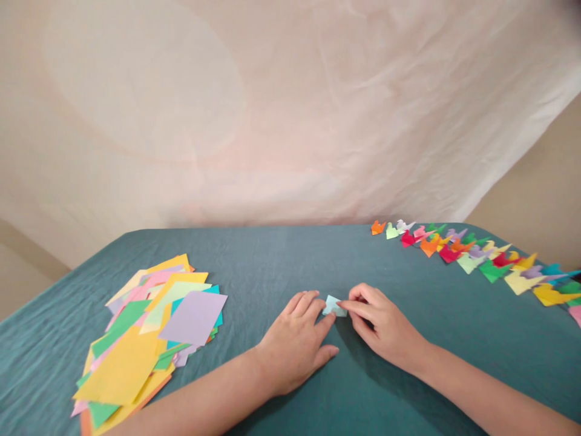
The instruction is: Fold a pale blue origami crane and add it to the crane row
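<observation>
A small folded piece of light blue paper [333, 304] lies on the tablecloth between my two hands. My left hand [297, 336] rests flat, palm down, with the fingers stretched out; its index fingertip presses the paper's lower edge and the thumb is spread apart from it. From the other side, my right hand [379, 321] has its fingers curled, the index fingertip on the paper's right part. The thumb seems bent close to it, so the paper's right end is in a pinch partly covered by the fingers.
Loose sheets of coloured paper [122, 363] lie heaped on the left, a purple square [194, 317] on top. Several folded paper birds [467, 257] stand in rows along the right side. A dark green cloth [272, 260] covers the table, with a pale fabric backdrop [281, 109] behind.
</observation>
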`<state>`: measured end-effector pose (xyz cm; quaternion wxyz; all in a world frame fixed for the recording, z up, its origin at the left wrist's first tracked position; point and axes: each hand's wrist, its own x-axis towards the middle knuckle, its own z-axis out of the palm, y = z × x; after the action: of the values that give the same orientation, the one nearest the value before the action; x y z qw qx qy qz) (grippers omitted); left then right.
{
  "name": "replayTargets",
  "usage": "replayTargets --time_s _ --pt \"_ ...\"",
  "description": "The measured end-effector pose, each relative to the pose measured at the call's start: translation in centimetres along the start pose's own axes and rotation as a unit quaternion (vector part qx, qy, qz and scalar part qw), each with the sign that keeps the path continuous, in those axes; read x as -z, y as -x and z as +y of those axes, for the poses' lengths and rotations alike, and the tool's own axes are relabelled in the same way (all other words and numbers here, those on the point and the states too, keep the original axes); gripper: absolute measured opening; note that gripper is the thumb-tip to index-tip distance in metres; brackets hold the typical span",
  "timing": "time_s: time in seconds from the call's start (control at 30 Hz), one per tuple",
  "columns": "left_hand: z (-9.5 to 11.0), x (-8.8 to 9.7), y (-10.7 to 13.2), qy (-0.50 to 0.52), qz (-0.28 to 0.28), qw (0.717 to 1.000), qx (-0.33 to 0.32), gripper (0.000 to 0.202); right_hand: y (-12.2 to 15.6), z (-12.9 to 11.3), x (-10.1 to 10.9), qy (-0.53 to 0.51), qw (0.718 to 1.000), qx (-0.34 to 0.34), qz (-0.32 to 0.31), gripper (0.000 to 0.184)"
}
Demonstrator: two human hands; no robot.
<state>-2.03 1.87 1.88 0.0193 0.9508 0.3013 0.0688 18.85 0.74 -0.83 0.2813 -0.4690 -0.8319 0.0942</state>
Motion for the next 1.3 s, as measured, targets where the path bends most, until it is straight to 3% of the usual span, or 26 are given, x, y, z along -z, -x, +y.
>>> replayTargets --time_s 0.17,0.37,0.67,0.93,1.3 --pt "-0.1 -0.2 0.0 -0.003 0.003 1.000 0.002 0.046 0.5 -0.8 0.0 0.154 0.985 0.056 -0.045 0.028" --pt "-0.1 -0.2 0.0 -0.005 0.005 1.000 0.004 0.045 0.6 -1.2 -0.6 0.243 0.966 0.071 -0.059 0.019" --pt "0.1 -0.2 0.0 -0.004 0.004 1.000 0.008 0.044 0.6 -1.2 -1.1 0.278 0.954 0.078 -0.076 0.013" --pt "0.1 -0.3 0.0 -0.005 0.012 1.000 0.007 0.042 0.5 -1.9 -0.1 0.320 0.935 0.086 -0.126 0.022" --pt "0.2 0.0 0.0 -0.005 0.025 1.000 0.013 0.035 0.5 -1.9 0.5 0.312 0.936 0.097 -0.131 0.017"
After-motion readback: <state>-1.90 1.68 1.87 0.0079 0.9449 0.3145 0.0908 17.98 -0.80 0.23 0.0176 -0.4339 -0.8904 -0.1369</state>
